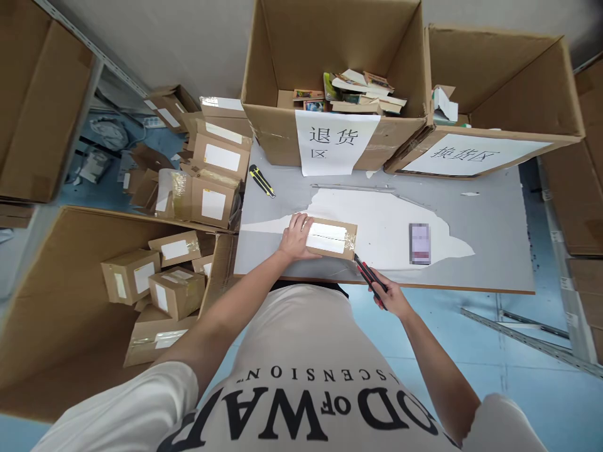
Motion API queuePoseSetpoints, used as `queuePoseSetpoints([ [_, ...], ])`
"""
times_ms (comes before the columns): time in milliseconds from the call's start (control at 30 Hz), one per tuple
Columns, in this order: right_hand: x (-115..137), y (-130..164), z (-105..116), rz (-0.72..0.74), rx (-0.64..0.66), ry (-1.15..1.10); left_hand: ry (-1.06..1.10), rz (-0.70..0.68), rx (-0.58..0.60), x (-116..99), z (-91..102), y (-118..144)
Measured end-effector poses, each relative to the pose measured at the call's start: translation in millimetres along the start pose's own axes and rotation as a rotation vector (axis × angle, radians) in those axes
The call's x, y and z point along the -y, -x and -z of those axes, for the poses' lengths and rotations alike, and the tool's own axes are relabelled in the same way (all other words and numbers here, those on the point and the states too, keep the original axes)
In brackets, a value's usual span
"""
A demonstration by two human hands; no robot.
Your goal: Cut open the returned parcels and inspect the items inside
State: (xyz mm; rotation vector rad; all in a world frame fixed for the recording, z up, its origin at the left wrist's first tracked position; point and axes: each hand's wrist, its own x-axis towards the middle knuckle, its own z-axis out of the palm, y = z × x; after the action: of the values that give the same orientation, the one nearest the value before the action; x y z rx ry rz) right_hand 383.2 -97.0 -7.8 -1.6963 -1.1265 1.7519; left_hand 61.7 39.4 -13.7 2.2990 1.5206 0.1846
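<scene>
Left hand (296,237) fingers flat on parcel (331,238); right hand (391,298) fingers clamped on cutter (370,279)

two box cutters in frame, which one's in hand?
The red cutter, gripped in the right hand with its tip at the parcel. The yellow cutter lies untouched on the table.

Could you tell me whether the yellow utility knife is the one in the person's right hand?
No, the right hand grips a red utility knife at the taped parcel, while the yellow utility knife lies untouched on the table.
</scene>
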Motion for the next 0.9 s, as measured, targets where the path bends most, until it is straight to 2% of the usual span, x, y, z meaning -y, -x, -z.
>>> queuePoseSetpoints([
  [167,-9,4,-10,0.025,-0.048,-0.007,0.023,-0.017,-0.022,1,-0.9,0],
  [333,-15,12,-15,0.020,-0.117,-0.033,0.018,-0.018,0.004,1,0.5,1],
  [533,-30,30,-13,0.043,-0.338,-0.148,0.090,-0.063,-0.011,7,4.1,-1],
  [667,-21,16,-26,0.090,-0.462,-0.332,0.231,-0.087,-0.077,20,8.6,-8],
  [767,0,-4,-52,0.097,-0.404,-0.444,0.309,0.013,-0.155,38,12.2,-17],
  [900,23,-27,-84,0.058,-0.330,-0.682,0.422,0.242,-0.102,62,15.2,-28],
])
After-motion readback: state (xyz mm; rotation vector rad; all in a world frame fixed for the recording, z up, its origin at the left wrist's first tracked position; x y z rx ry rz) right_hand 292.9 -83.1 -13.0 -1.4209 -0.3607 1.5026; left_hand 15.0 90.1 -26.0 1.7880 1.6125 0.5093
